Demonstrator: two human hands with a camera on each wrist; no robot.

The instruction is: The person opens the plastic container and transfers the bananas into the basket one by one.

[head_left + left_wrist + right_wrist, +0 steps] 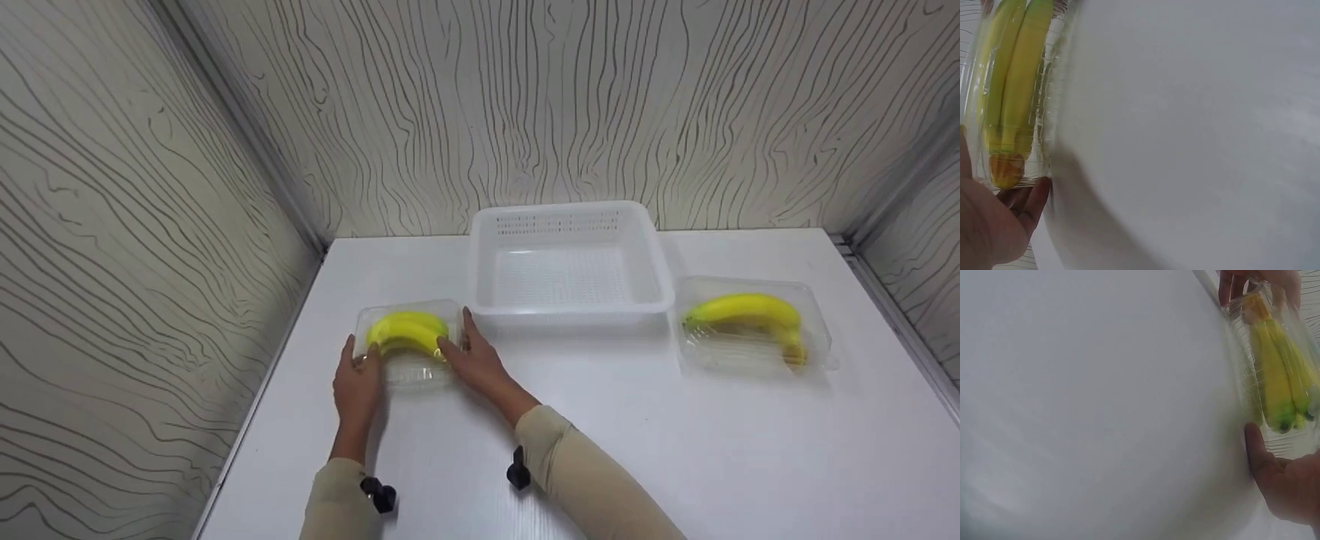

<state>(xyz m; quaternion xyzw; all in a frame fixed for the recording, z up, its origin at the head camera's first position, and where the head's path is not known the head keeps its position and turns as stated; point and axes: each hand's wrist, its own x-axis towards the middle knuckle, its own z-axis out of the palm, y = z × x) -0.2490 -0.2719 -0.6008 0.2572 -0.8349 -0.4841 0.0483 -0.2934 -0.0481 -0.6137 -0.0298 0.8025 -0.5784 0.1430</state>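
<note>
Clear plastic box (pixel 421 373) with yellow bananas (pixel 409 328) inside, at the left part of the white table (pixel 585 420), clamped at its left end by the left hand (pixel 357 388) and at its right end by the right hand (pixel 480 365), thumbs and fingers bent about the edges; resting or slightly raised, impossible to tell. Just beyond, to the right, a white basket (pixel 570 308); farther right, a second clear box (pixel 731 354) with banana inside.
</note>
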